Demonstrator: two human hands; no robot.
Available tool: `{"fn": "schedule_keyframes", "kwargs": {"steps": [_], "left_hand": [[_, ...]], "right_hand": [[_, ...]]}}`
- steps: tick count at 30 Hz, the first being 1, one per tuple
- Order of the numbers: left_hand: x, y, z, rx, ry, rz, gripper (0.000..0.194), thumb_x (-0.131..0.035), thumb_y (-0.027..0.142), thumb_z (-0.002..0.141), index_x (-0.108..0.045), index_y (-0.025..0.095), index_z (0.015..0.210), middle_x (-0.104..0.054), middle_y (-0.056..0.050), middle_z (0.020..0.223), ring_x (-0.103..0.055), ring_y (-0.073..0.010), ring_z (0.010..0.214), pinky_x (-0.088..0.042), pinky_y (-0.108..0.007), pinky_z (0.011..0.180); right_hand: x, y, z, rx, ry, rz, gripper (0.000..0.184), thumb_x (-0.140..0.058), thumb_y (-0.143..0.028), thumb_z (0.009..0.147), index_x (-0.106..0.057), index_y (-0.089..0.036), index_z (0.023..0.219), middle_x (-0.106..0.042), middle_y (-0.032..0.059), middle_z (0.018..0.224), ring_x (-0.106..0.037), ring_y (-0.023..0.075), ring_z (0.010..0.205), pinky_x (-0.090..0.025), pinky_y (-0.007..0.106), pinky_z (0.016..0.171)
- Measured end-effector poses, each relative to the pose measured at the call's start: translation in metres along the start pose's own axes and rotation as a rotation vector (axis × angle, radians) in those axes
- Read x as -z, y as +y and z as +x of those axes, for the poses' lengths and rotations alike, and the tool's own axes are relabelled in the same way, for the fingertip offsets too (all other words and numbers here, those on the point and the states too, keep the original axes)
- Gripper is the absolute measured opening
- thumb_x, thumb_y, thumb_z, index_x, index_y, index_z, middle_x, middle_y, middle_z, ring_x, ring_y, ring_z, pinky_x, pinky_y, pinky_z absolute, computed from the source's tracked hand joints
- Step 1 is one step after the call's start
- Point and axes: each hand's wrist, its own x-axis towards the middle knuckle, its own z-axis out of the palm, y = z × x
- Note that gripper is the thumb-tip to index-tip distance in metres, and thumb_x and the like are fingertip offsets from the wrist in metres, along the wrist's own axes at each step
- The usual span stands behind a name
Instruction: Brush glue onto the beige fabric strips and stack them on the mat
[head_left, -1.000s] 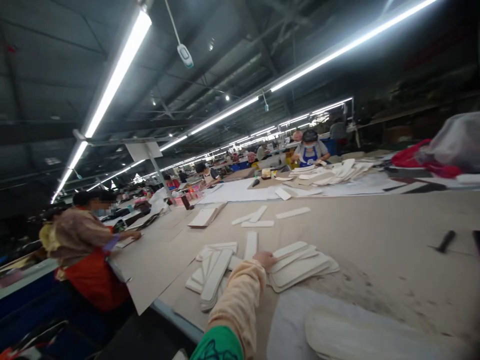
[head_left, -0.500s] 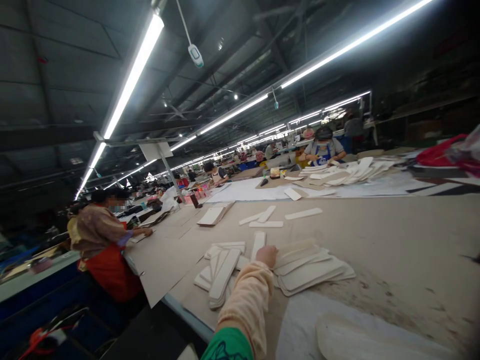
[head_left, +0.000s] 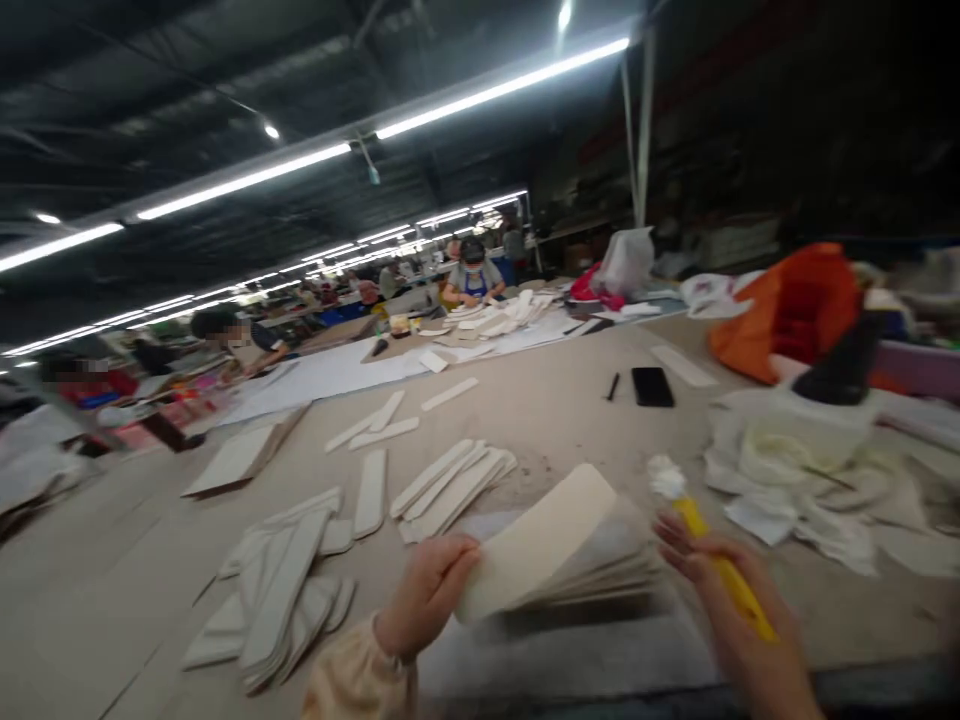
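My left hand is closed on the near left end of a cream flat panel, which is tilted up above a stack of similar panels. My right hand, to the right of the stack, has a yellow-handled brush in it, its white, clotted tip pointing up and away. Some of the fingers are stretched out along the handle. Left of my left hand lies a loose pile of white rounded strips. Another small pile of strips sits just beyond it.
A black phone and a dark pen-like stick lie farther back. To the right are crumpled whitish sheets around a pale tub, and an orange bag. Across the table a co-worker bends over more pieces.
My view has swung to the right. My left hand has left the strip piles and now grips a panel. My right hand has come into view with the brush.
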Motion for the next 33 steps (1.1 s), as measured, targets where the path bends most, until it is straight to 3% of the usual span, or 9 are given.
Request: {"fn": "schedule_keyframes", "kwargs": {"steps": [5,8,10,13,16,19,24,28,33], "left_hand": [[-0.027,0.005,-0.007,0.056,-0.147,-0.088,0.034,-0.041,0.037,0.094,-0.061,0.019,0.074,-0.06,0.0,0.067,-0.053,-0.0122,0.062,-0.037,-0.023,0.058],[-0.037,0.006,-0.012,0.193,-0.189,-0.223,0.027,-0.049,0.038,0.091,-0.063,0.018,0.078,-0.058,0.0,0.068,-0.052,-0.0122,0.065,-0.037,-0.023,0.06],[-0.043,0.002,-0.02,0.329,-0.24,-0.451,0.025,-0.06,0.042,0.083,-0.063,0.019,0.093,-0.054,0.002,0.069,-0.049,-0.011,0.063,-0.035,-0.022,0.057],[-0.052,-0.006,-0.04,0.497,-0.276,-0.837,0.054,-0.075,0.041,0.07,-0.056,0.02,0.116,-0.055,0.002,0.079,-0.05,-0.0097,0.065,-0.036,-0.021,0.056],[-0.058,-0.016,-0.059,0.568,-0.189,-0.998,0.06,-0.081,0.036,0.065,-0.054,0.019,0.115,-0.057,0.0,0.084,-0.054,-0.0099,0.07,-0.04,-0.021,0.06],[-0.054,-0.021,-0.06,0.62,-0.016,-0.947,0.056,-0.081,0.034,0.064,-0.054,0.017,0.109,-0.058,0.002,0.075,-0.053,-0.0092,0.063,-0.04,-0.021,0.055],[-0.035,-0.025,-0.027,0.661,0.196,-0.72,0.054,-0.078,0.033,0.063,-0.054,0.014,0.107,-0.059,0.004,0.065,-0.052,-0.0096,0.057,-0.041,-0.021,0.05],[-0.03,-0.032,-0.004,0.696,0.188,-0.613,0.054,-0.077,0.033,0.059,-0.055,0.013,0.104,-0.058,0.006,0.06,-0.052,-0.0095,0.053,-0.04,-0.021,0.048],[-0.036,-0.043,0.003,0.724,0.145,-0.559,0.054,-0.078,0.032,0.057,-0.055,0.012,0.102,-0.06,0.005,0.056,-0.052,-0.0102,0.049,-0.04,-0.021,0.047]], "right_hand": [[-0.015,-0.018,0.002,-0.093,0.006,-0.035,0.031,-0.071,-0.041,0.078,-0.047,-0.024,0.088,-0.065,-0.0003,0.083,-0.065,0.0174,0.073,-0.055,0.029,0.069],[-0.013,-0.015,-0.001,-0.09,0.05,-0.042,0.034,-0.074,-0.039,0.075,-0.045,-0.024,0.086,-0.063,-0.0005,0.086,-0.062,0.0162,0.077,-0.052,0.025,0.069],[-0.008,-0.011,-0.002,-0.068,0.089,-0.062,0.036,-0.075,-0.04,0.074,-0.045,-0.024,0.086,-0.063,0.0003,0.088,-0.062,0.0167,0.08,-0.051,0.025,0.071],[-0.003,-0.003,-0.002,-0.034,0.084,-0.179,0.035,-0.075,-0.042,0.074,-0.048,-0.023,0.085,-0.063,0.002,0.088,-0.063,0.0194,0.082,-0.051,0.029,0.074],[-0.001,0.003,-0.001,-0.015,0.047,-0.293,0.033,-0.073,-0.043,0.075,-0.049,-0.023,0.086,-0.064,0.0031,0.092,-0.064,0.0213,0.085,-0.052,0.031,0.075],[-0.005,0.005,0.0,0.023,0.014,-0.337,0.031,-0.071,-0.043,0.077,-0.05,-0.023,0.087,-0.064,0.0027,0.091,-0.065,0.0208,0.083,-0.052,0.03,0.072],[-0.025,0.005,0.011,0.126,0.014,-0.432,0.028,-0.068,-0.044,0.08,-0.05,-0.023,0.087,-0.065,0.0018,0.088,-0.065,0.0182,0.076,-0.05,0.026,0.064],[-0.038,0.012,0.021,0.195,0.011,-0.541,0.026,-0.064,-0.045,0.083,-0.051,-0.023,0.088,-0.065,0.0008,0.086,-0.064,0.0163,0.069,-0.048,0.026,0.062],[-0.041,0.021,0.028,0.222,0.007,-0.635,0.026,-0.059,-0.047,0.084,-0.052,-0.023,0.087,-0.063,-0.0002,0.079,-0.062,0.0159,0.063,-0.045,0.025,0.058]]}}
